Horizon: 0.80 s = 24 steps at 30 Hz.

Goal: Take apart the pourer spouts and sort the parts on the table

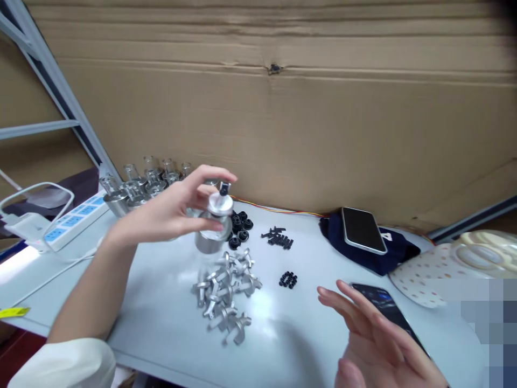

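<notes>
My left hand grips a small glass bottle with a silver metal base and a silver cap; a black piece tops the cap. The bottle is upright, held above the table, and fingers hide part of it. Below it lies a pile of silver metal parts with curved ends. Black round parts sit just behind the bottle. My right hand is raised over the table's right side, fingers stretched out, holding nothing. Nearest to it are a dark phone and a cluster of tiny black pieces.
Several glass-necked metal cups stand at the back left beside a white power strip. Thin black strips lie mid-table. At the right, another phone rests on dark blue cloth. A cardboard wall closes the back.
</notes>
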### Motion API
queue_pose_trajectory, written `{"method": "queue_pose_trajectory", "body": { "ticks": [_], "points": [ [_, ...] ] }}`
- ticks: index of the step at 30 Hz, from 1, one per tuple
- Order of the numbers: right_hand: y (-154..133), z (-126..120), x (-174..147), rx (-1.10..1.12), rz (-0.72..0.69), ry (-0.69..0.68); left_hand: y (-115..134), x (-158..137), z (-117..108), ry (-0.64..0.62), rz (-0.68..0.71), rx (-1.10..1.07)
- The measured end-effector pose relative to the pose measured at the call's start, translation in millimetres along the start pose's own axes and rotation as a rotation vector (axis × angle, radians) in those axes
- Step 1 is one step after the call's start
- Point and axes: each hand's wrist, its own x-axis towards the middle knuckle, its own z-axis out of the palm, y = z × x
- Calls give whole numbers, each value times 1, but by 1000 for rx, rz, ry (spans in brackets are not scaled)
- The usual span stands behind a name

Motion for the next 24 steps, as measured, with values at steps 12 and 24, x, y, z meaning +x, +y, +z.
{"method": "queue_pose_trajectory", "body": {
  "ticks": [12,24],
  "points": [
    [-10,14,-2,34,27,18,-49,-1,-48,-128,-312,426],
    [-15,35,53,-327,6,-630,-56,0,-60,-47,-267,610]
  ]
}}
